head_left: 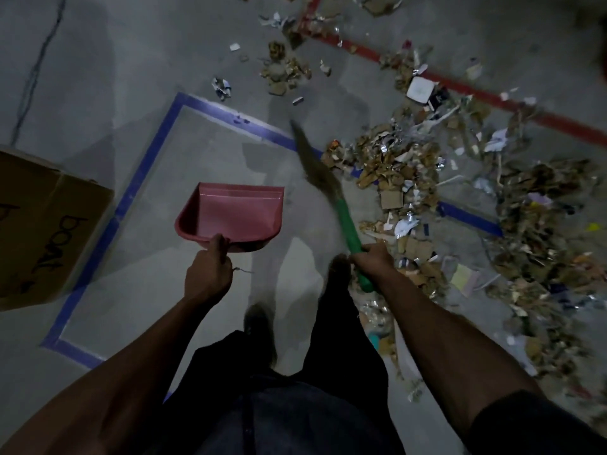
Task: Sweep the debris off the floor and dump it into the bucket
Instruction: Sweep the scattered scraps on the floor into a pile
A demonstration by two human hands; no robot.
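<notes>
Grey concrete floor (98, 77), marked with blue tape (144, 165) and red tape (460, 83). Debris (410, 165) of cardboard, paper and foil scraps lies spread across the right half, over both tapes. Cardboard box (42, 231) stands at left edge. Pink dustpan (236, 211), empty, inside the blue outline; left hand (207, 270) grips its handle, fingers curled. Broom (331, 198), bristles blurred beside the debris; right hand (372, 257) grips its green handle. No bucket visible.
</notes>
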